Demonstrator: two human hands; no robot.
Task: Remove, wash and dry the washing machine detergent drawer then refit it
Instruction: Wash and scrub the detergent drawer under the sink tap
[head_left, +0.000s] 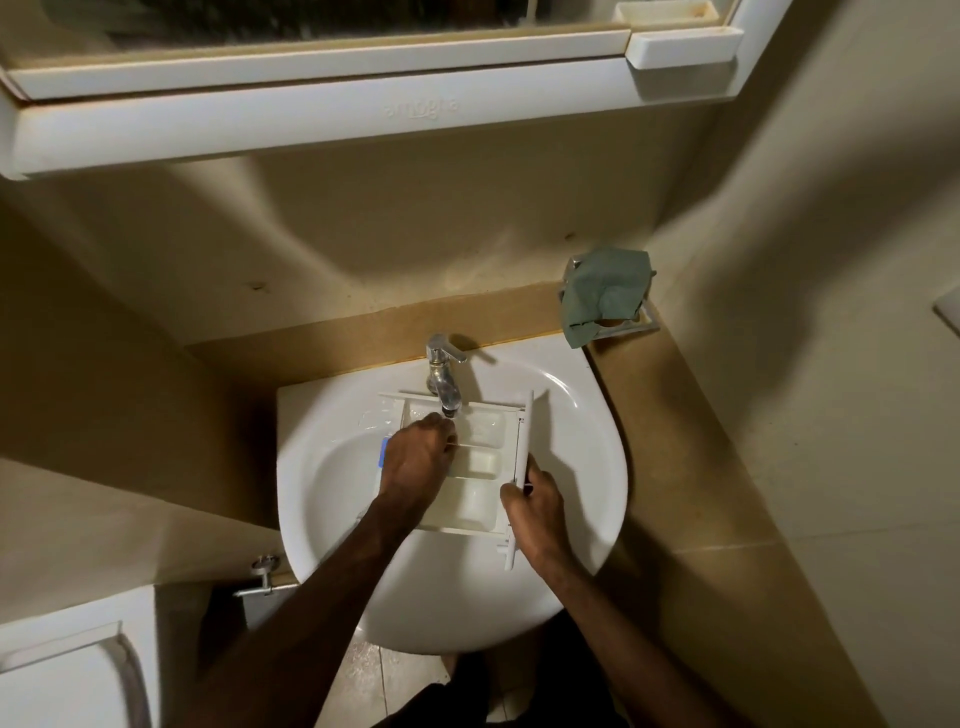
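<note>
Washing is the step in hand, judged from where the drawer lies. Nearest to me, my right hand (535, 506) grips the drawer's front panel (522, 457), fingers curled round its near end, and steadies the part over the basin. My left hand (418, 457) reaches into the drawer (475, 462) from the left side, fingers bent down into the compartment under the spout; whether that grip holds a sponge or cloth, or only rubs the plastic, I cannot tell, since the fingertips are hidden.

The drawer sits inside the white sink (571, 467), open side up, with the front panel to the right and its compartments running toward the left. A blue part (385, 452) shows at the drawer's left edge, beside my left wrist. The tap (444, 382) stands directly above the far compartment; running water is not clearly visible.

Status: removal is complete, as the drawer is out of the machine and in the sink. Washing appears to be under way. Drying and refitting remain.

Farther back, a green cloth (605, 291) is draped over a holder (631, 322) at the right corner of the bench (519, 317), well apart from the drawer. It is a likely item for the drying step.
</note>
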